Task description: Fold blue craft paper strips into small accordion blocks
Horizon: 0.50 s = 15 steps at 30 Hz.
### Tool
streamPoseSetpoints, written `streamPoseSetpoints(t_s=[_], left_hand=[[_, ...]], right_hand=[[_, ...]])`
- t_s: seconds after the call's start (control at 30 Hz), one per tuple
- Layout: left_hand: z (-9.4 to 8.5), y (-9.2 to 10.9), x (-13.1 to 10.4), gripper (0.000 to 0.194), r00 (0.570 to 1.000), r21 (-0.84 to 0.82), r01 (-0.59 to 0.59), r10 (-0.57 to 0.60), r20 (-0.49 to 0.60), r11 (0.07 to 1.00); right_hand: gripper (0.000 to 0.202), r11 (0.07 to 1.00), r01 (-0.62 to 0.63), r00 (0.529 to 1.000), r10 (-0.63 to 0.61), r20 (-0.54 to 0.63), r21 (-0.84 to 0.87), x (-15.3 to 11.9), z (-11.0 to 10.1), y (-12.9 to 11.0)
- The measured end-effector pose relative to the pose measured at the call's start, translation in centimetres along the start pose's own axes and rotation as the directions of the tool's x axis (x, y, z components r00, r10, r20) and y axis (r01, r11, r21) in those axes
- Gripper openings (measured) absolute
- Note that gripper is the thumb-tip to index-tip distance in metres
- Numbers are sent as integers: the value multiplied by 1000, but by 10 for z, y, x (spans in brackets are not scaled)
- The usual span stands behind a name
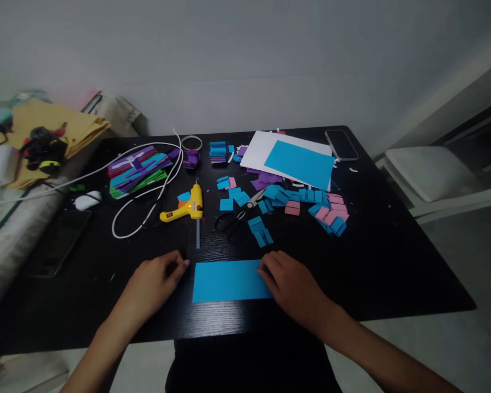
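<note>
A blue rectangular sheet of paper (pixel 229 281) lies flat on the black table in front of me. At its right end, my right hand (pixel 288 281) has curled fingers closed on the edge, covering that end. My left hand (pixel 159 275) rests just off the sheet's left end, its fingers curled in and the thumb close to them, with nothing visible in it. Beyond the sheet sit a small folded blue paper piece (pixel 261 231) and scissors (pixel 240 213) with black handles, blades pointing away to the right.
A yellow hot glue gun (pixel 188 207) with a glue stick lies left of the scissors, near a white cable (pixel 125 213). Folded blue and pink pieces (pixel 329 213), larger sheets (pixel 303 161), a phone (pixel 341 144) and coloured strips (pixel 137 172) spread across the table (pixel 376 262).
</note>
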<state>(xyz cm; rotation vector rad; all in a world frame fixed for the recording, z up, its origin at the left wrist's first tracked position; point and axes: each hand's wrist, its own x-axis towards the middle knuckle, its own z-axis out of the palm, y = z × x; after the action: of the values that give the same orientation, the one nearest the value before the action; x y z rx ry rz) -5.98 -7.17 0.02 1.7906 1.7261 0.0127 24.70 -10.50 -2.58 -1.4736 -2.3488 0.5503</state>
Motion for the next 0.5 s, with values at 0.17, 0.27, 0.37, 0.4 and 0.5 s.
streamPoseSetpoints(t_s=[0.17,0.27,0.37,0.4,0.5], left_hand=[[4,-6,-7,45,996,-217,-47,29,-84,975],[10,-4,-9,40,990,-375,-111,70,-122,920],[15,-3,-9,32,973,-405,-185,110,-203,895],[15,-2,-8,30,967,-404,-206,121,-226,891],[14,0,-5,26,950,-412,-264,162,-266,872]], right_hand=[[25,983,160,987,-161,0,92,-3,-6,2],[51,954,293,952,-297,70,58,-5,-6,6],[41,934,357,932,-357,66,10,-8,-4,8],[35,929,371,927,-370,59,-8,-9,-3,8],[30,923,383,924,-383,23,-35,-11,1,7]])
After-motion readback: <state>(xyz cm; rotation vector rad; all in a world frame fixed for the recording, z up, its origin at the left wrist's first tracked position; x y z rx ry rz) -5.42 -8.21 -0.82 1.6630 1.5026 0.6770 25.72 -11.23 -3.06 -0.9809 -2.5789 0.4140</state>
